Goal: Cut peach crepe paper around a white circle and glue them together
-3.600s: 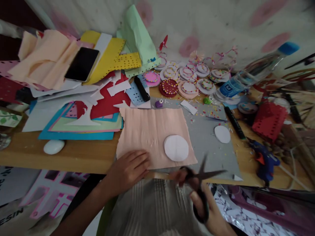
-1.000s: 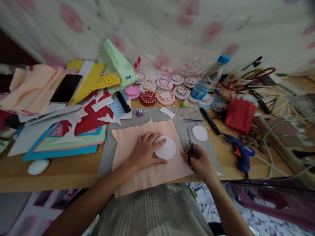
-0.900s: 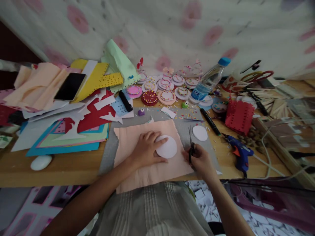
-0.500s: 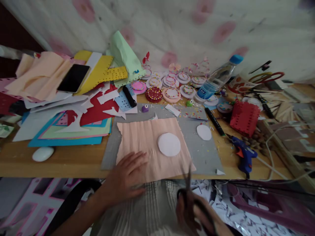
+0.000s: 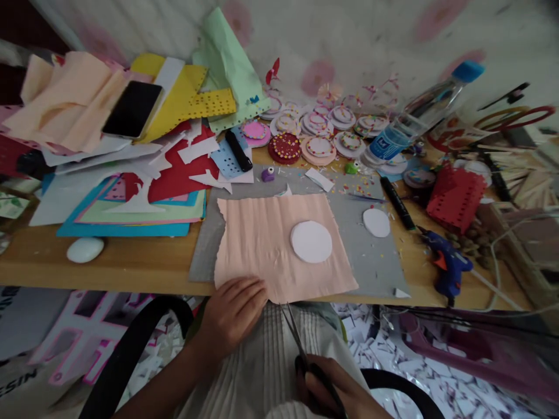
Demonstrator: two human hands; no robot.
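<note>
A sheet of peach crepe paper (image 5: 253,238) with wrinkles and a ragged left side lies on the grey mat, its front side at the desk edge. A white paper circle (image 5: 311,241) rests on its right half. My left hand (image 5: 233,311) is closed on the sheet's front left edge, fingers together on top, thumb hidden. In my right hand (image 5: 332,384) are black-handled scissors (image 5: 297,337), blades slightly apart, their tips at the front edge of the crepe paper. A smaller white circle (image 5: 376,223) lies to the right on the mat.
A blue glue gun (image 5: 449,265), a black marker (image 5: 397,203) and a tilted water bottle (image 5: 406,131) stand or lie to the right. Several decorated paper discs (image 5: 285,148) line the back. Left are stacked coloured sheets (image 5: 131,228), a phone (image 5: 133,110) and a white mouse (image 5: 85,249).
My left hand has moved to the sheet's front edge and closed on it. My right hand has brought the scissors leftward to that edge. The view has shifted slightly.
</note>
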